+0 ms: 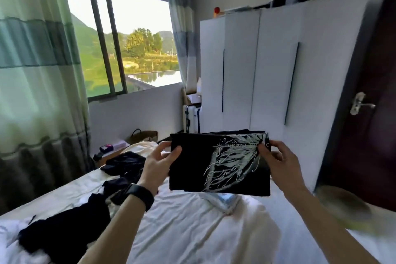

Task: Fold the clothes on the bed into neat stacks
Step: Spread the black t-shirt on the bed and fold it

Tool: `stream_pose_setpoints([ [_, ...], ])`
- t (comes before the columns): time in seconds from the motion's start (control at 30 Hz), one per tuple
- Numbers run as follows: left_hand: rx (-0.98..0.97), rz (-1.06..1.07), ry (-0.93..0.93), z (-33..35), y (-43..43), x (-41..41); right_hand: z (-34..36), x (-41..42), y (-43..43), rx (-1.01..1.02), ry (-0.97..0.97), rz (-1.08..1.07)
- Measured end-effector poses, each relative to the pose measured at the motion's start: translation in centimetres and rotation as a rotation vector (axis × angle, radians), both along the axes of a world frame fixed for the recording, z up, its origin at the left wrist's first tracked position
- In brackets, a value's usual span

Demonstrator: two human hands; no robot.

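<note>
Held a folded black shirt (218,165) in the air above the bed (192,231), long axis running side to side; pinched its short ends with left hand (158,164) and right hand (276,161); hovered over a pale folded piece (227,198) just below; had loose dark clothes (64,231) lying nearer the left hand; showed wardrobe (257,70) closed, contents hidden.

The bed (192,231) is covered with a rumpled white sheet. Dark clothes (64,233) lie loose along its left side. A pale blue folded piece (230,199) lies near the middle.
</note>
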State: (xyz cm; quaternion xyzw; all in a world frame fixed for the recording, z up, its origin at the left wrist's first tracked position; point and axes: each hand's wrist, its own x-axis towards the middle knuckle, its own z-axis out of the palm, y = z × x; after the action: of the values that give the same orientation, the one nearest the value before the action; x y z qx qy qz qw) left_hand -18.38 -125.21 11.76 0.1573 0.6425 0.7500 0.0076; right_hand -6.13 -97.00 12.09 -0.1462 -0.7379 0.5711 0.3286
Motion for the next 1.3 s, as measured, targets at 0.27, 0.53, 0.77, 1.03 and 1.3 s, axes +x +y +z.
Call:
stream_pose_setpoints([
  [0.27,0.009,-0.196,0.113,5.1,10.3,-8.5,4.1,-3.7,8.0,0.047,0.089,-0.197],
  [0.53,-0.048,-0.315,0.147,6.8,23.7,-14.5,5.0,-6.7,19.7,0.089,0.124,-0.301],
  [0.77,-0.023,-0.254,0.181,6.7,37.1,-19.4,5.5,-12.2,33.1,0.081,0.137,-0.261],
  [1.03,0.051,-0.158,0.124,6.5,47.5,-25.6,5.7,-21.7,45.5,0.089,0.107,-0.130],
  [1.3,0.098,-0.058,0.133,5.8,55.4,-35.4,6.1,-34.5,55.0,0.113,0.116,0.005],
])
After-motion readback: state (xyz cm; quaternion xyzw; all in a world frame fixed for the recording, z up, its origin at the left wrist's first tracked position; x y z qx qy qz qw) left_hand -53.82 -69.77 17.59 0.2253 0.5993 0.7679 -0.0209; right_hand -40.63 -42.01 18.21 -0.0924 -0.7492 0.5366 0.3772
